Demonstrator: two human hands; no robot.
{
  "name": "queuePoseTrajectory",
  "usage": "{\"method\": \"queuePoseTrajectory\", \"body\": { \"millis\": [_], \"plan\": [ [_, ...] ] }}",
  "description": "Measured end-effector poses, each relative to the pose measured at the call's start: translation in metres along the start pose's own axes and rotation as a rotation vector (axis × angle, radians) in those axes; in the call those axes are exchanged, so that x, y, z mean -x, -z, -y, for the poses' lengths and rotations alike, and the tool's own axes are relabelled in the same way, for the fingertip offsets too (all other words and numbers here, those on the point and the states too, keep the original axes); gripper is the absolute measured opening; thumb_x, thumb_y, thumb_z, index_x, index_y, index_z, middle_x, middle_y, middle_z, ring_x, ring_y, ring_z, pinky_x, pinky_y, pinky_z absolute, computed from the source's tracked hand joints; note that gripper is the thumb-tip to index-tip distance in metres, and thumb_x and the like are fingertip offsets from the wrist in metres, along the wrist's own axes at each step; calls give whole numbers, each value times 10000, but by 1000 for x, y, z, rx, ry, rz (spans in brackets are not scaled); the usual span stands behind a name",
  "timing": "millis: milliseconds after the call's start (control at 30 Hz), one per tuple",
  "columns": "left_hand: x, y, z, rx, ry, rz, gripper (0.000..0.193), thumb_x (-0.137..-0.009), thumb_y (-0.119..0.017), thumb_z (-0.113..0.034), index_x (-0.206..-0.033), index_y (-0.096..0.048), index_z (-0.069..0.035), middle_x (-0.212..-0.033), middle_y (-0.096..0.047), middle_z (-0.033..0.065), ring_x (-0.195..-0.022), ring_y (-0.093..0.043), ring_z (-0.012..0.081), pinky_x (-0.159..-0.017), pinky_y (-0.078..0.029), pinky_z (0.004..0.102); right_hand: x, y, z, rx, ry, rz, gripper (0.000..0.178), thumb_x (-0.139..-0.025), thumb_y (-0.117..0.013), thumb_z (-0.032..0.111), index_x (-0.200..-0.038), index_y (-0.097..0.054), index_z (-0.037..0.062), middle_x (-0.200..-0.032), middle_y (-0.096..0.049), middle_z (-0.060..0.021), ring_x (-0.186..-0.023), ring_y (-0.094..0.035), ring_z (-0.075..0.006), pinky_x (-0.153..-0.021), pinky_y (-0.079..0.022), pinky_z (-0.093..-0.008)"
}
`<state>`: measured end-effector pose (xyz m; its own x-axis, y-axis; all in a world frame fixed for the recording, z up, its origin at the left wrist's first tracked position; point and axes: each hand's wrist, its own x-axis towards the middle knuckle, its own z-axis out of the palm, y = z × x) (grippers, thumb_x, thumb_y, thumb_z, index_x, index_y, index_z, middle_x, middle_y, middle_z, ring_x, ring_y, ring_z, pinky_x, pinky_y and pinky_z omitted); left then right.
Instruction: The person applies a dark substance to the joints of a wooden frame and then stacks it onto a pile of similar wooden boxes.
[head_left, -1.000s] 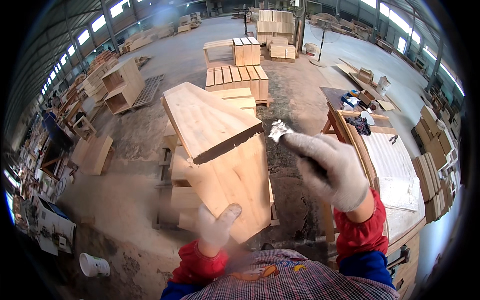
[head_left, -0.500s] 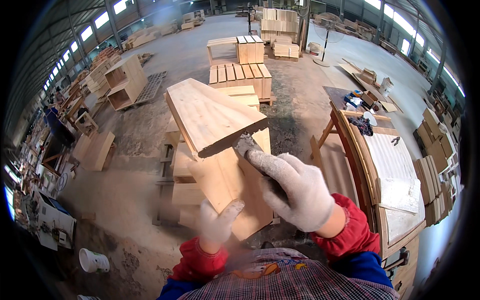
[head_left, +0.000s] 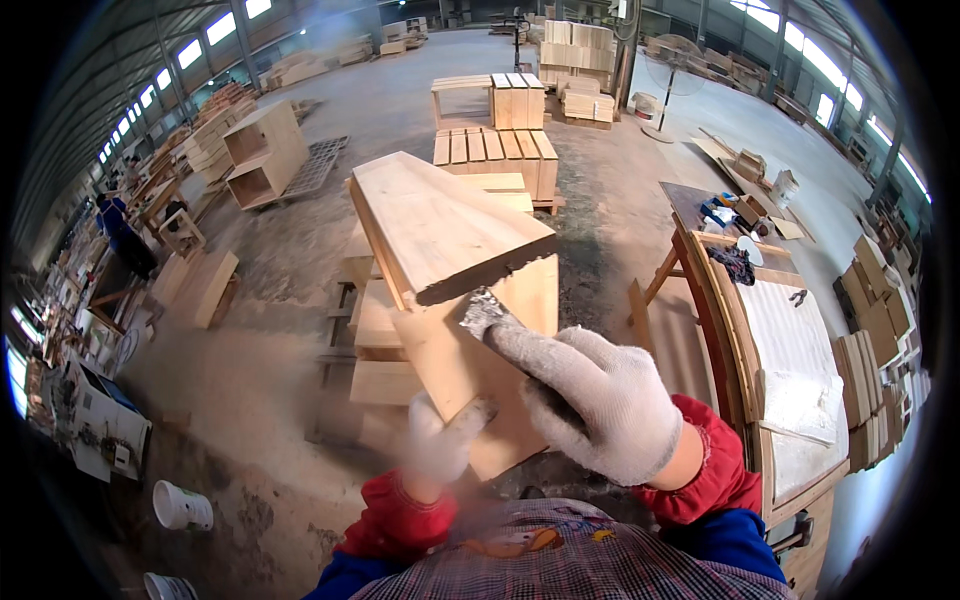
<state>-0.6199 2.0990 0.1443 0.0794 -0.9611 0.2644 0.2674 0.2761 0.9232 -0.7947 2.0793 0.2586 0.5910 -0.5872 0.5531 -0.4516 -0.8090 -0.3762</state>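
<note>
My right hand (head_left: pixel 610 400), in a white knit glove, is closed round a putty knife (head_left: pixel 482 312) with its index finger laid along the tool. Pale smears cover the blade, which sits just below the dark, ragged edge of a tilted wooden drawer-like box (head_left: pixel 440 225). Whether blade and wood touch, I cannot tell. My left hand (head_left: pixel 437 440), also gloved, grips the near lower corner of this wooden box, its thumb on top and the other fingers mostly hidden. Beneath the box lie more stacked pale wooden pieces (head_left: pixel 385 383).
A workbench (head_left: pixel 790 320) stands to the right, with a plastic sheet, pliers (head_left: pixel 798 297) and a dark rag (head_left: pixel 730 262) on it. Slatted wooden units (head_left: pixel 500 150) stand ahead. At left are a white bucket (head_left: pixel 183 506) and a person in blue (head_left: pixel 122 235) farther off.
The putty knife has moved left and down along the box, away from the dark edge. My left hand keeps its grip on the corner. The whole view has shifted slightly.
</note>
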Motion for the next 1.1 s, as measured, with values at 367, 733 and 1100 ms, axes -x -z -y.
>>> {"method": "queuePoseTrajectory", "body": {
  "millis": [367, 733, 1100],
  "plan": [
    [0, -6, -6, 24, 9, 6, 216, -810, -547, -5, -1015, -572, 58, -877, -618, 60, -740, -575, 104, -643, -476, 234, -27, 40, 7, 356, 91, 205, 441, -763, -576, 148, -1196, -497, 157, -767, -547, -73, -588, -605, -222, -482, -478, -323],
    [1, -7, -7, 13, -17, -39, 228, -798, -536, 3, -1013, -574, 70, -859, -625, 73, -715, -579, 107, -631, -476, 231, 0, 69, -26, 264, -27, -4, 378, -758, -557, 32, -1134, -552, 75, -753, -583, -118, -642, -600, -269, -566, -501, -334],
    [0, 0, -9, -88, -1, 5, 217, -804, -528, -13, -1001, -570, 68, -830, -617, 62, -681, -559, 92, -597, -451, 214, 2, 39, -18, 150, -86, -21, 529, -703, -576, -5, -1215, -489, 98, -758, -533, -90, -623, -565, -255, -536, -467, -339]
  ]
}}
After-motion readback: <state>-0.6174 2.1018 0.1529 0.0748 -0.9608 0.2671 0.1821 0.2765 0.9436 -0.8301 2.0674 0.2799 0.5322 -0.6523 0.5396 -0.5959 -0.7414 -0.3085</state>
